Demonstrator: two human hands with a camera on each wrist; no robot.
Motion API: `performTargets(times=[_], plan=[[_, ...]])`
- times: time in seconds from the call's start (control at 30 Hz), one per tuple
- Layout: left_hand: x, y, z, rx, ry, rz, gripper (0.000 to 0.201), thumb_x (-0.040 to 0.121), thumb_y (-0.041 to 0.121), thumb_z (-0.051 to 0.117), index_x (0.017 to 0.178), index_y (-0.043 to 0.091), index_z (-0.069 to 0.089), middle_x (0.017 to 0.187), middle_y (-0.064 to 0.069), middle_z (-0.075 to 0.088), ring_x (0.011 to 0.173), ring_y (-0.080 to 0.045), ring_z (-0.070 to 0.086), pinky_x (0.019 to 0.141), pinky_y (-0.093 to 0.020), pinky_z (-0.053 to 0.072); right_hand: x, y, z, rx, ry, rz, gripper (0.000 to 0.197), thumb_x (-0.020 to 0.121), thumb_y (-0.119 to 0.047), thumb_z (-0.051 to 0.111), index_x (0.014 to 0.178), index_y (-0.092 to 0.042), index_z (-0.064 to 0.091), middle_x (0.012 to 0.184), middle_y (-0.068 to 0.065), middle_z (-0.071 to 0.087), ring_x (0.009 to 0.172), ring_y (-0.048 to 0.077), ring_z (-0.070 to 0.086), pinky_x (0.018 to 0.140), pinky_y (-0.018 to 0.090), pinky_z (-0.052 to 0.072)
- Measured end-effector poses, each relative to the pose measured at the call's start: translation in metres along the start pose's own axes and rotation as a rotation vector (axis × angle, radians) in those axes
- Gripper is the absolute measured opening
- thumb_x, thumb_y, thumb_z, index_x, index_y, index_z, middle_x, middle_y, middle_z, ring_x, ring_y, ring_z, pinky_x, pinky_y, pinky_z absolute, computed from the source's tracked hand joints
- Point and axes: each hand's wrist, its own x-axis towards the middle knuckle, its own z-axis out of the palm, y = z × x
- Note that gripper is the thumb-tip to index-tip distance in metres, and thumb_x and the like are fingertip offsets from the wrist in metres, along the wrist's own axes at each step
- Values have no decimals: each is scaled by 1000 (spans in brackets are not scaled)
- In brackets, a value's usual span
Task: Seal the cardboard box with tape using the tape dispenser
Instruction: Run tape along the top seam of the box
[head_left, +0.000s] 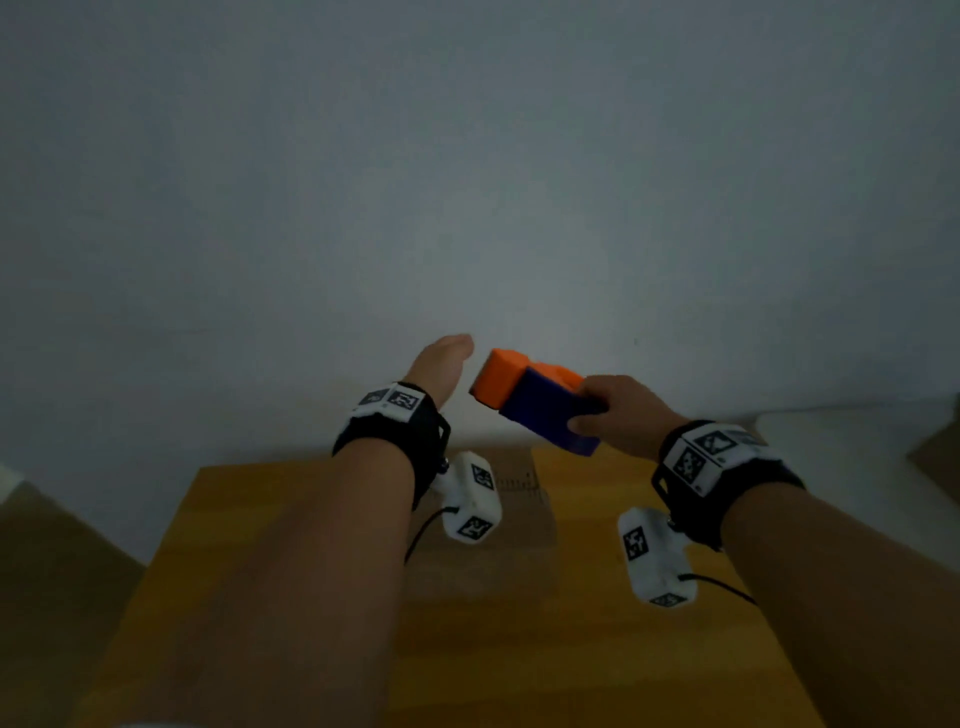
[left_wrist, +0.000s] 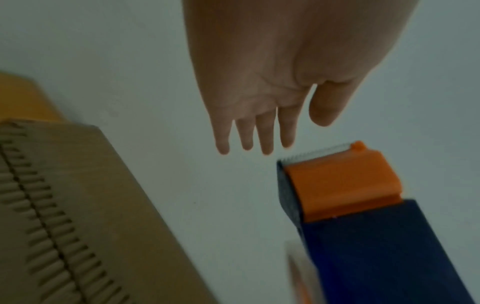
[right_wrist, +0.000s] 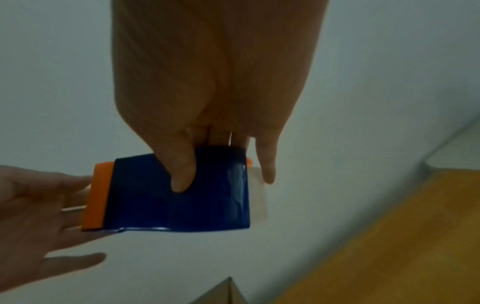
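Note:
My right hand (head_left: 618, 415) grips the blue and orange tape dispenser (head_left: 535, 400) in the air, thumb (right_wrist: 182, 174) across its blue body (right_wrist: 182, 197). Its orange head with the toothed blade (left_wrist: 319, 154) points left. My left hand (head_left: 441, 364) is raised just left of that head, fingers (left_wrist: 259, 135) straight and spread, holding nothing. The cardboard box (head_left: 519, 519) lies below both arms on a wooden table (head_left: 249, 519); its top flaps meet at a middle seam (left_wrist: 39, 211). Whether my left fingers (right_wrist: 39, 197) touch the orange end is unclear.
A pale wall (head_left: 467, 182) fills the background behind the hands. Another cardboard piece (head_left: 935, 457) shows at the right edge, and a brown surface (head_left: 52, 561) at the lower left. The light is dim.

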Motion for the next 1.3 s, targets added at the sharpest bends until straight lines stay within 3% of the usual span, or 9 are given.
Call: performTargets(times=[0.17, 0.3, 0.43, 0.57, 0.77, 0.87, 1.0, 1.1, 1.3], plan=[[-17, -10, -18, -326, -167, -226, 35, 99, 39, 38, 107, 13, 59, 103, -6, 66, 90, -22, 65, 100, -44, 37, 6, -21, 0, 182, -93, 53, 5, 86, -6, 61, 86, -11, 60, 85, 5, 59, 86, 26, 56, 73, 33, 45], [-27, -13, -33, -333, -204, -235, 27, 96, 34, 43, 94, 15, 61, 95, -5, 69, 91, -20, 66, 104, -43, 37, 8, -36, 1, 311, -157, 159, 10, 85, -3, 59, 84, -13, 62, 95, 11, 62, 94, 29, 58, 90, 45, 50], [-36, -19, -46, -387, -236, -269, 29, 96, 37, 45, 92, 15, 64, 93, -5, 70, 94, -20, 64, 96, -39, 43, 10, -52, 4, 437, -155, 210, 15, 81, 0, 52, 71, -9, 54, 88, 11, 54, 86, 27, 53, 75, 41, 48], [-41, -25, -50, -460, -203, -255, 25, 98, 16, 43, 80, 11, 60, 79, -4, 66, 78, -18, 62, 83, -36, 50, 11, -63, 8, 597, -140, 222, 26, 83, 2, 43, 62, -12, 40, 75, 5, 43, 69, 18, 43, 58, 30, 39], [-38, -32, -60, -451, -220, -267, 28, 97, 14, 45, 73, 10, 59, 61, -2, 64, 51, -12, 62, 72, -33, 51, 13, -72, 12, 654, -155, 222, 31, 81, -1, 45, 55, -14, 34, 65, 3, 36, 58, 15, 35, 49, 25, 33], [-36, -34, -63, -437, -224, -271, 31, 98, 12, 40, 72, 8, 58, 55, -1, 65, 47, -11, 62, 63, -29, 53, 14, -76, 14, 661, -175, 218, 23, 70, -8, 49, 54, -15, 35, 64, 3, 36, 58, 15, 35, 49, 24, 34], [-35, -42, -66, -455, -212, -293, 39, 96, 7, 41, 64, 5, 64, 55, -5, 66, 48, -14, 63, 70, -34, 52, 16, -77, 17, 673, -187, 210, 22, 64, -10, 48, 48, -17, 37, 63, 2, 36, 58, 16, 36, 51, 25, 34], [-35, -46, -66, -418, -216, -314, 24, 95, 6, 45, 79, 4, 63, 58, -4, 68, 49, -12, 66, 61, -28, 56, 17, -79, 16, 701, -199, 196, 10, 53, -13, 44, 50, -16, 35, 65, 3, 35, 60, 17, 34, 53, 26, 34], [-29, -51, -67, -473, -208, -287, 33, 99, 30, 42, 89, 6, 63, 69, -5, 72, 60, -14, 69, 70, -33, 51, 23, -69, 18, 674, -239, 240, 5, 66, -14, 51, 65, -11, 47, 74, 7, 47, 66, 19, 44, 58, 27, 41]])
